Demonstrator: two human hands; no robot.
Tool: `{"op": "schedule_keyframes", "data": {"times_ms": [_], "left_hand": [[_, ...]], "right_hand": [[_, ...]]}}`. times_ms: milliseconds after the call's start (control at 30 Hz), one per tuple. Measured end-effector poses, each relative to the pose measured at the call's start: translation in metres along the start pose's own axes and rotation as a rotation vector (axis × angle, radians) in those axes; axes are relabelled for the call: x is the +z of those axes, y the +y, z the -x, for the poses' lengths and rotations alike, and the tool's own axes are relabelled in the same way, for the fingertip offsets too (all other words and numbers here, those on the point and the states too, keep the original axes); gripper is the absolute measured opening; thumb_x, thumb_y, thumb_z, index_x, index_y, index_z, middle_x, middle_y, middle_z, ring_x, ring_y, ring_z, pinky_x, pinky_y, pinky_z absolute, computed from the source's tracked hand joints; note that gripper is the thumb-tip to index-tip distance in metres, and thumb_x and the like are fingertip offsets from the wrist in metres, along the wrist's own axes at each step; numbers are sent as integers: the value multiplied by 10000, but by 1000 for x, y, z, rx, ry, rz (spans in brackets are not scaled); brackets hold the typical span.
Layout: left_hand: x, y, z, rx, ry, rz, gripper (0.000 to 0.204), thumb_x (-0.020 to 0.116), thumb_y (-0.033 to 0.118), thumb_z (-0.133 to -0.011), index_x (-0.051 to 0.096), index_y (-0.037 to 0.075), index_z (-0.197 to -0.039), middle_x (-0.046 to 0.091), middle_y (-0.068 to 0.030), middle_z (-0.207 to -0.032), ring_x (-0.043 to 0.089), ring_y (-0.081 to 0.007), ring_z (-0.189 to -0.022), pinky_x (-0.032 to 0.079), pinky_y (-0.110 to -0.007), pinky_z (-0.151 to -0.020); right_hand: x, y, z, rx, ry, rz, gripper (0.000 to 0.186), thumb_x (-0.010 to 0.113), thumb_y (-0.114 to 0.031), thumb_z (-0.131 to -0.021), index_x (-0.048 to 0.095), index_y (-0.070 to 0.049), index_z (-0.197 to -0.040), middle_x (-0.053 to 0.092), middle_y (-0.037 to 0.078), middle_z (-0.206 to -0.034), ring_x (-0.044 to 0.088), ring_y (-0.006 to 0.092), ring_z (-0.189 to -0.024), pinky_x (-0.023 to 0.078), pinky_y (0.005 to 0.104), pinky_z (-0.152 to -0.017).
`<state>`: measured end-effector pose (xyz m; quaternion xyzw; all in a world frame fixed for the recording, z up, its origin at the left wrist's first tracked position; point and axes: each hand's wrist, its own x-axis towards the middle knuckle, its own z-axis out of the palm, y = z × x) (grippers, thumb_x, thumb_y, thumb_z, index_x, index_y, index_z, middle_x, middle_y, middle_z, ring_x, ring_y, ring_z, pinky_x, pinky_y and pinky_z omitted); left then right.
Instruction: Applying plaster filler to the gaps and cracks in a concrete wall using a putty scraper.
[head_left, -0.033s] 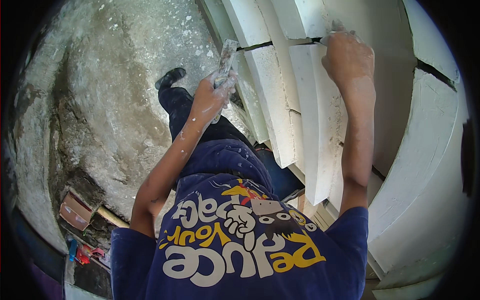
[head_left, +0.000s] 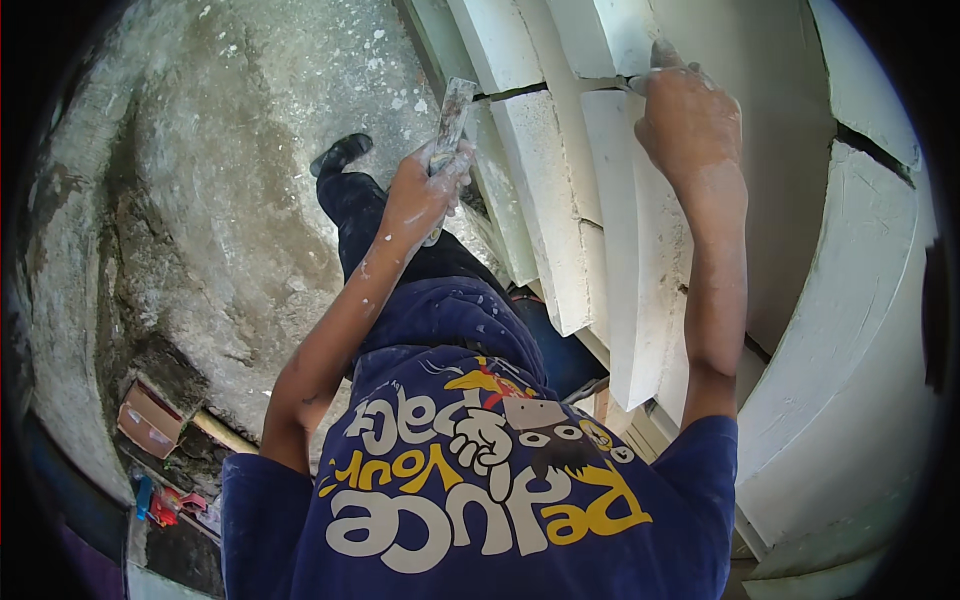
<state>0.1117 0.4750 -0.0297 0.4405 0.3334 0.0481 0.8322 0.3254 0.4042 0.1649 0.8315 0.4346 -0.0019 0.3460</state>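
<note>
My left hand [head_left: 418, 192] is closed around a putty knife [head_left: 455, 112], its flat, white-smeared blade pointing away from me. The handle end pokes out below the fist. My right hand [head_left: 690, 125] reaches far forward, its fingers bent and coated with pale paste. Those fingertips press at a dark joint between two white stepped panels [head_left: 614, 230], near the panels' edge. Whether they hold something small is hidden by the back of the hand. White specks cover both hands and forearms.
More white panels [head_left: 545, 200] run in tiers beside me, with dark gaps at their joints. A wide curved white panel [head_left: 850, 270] stands at the right. The rough concrete floor [head_left: 240, 200] is paint-spotted. A cardboard box [head_left: 150, 420] and red and blue scraps [head_left: 165, 505] lie lower left.
My right hand has shifted slightly left along the joint, and one pale fingertip now sticks up more. My left hand and the putty knife keep their place.
</note>
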Motion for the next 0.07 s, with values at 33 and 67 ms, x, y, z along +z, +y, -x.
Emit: {"op": "schedule_keyframes", "data": {"times_ms": [33,67], "left_hand": [[-2,-2,0,-3,6,3,257,666,237,-989,652,43,-1157,610,-25,-769,496,-58,-525,419,-223,-468],[-3,-3,0,-6,11,7,261,667,245,-988,653,46,-1157,611,-28,-771,504,-62,-528,420,-222,-469]], "right_hand": [[-3,-2,0,18,-30,-5,402,575,-27,-806,766,-154,-1135,702,128,-1184,670,302,-1104,542,428,-962],[-14,4,-1,38,-67,-169,362,635,-56,-787,755,-99,-1126,713,130,-1148,664,299,-1119,542,420,-970]]}}
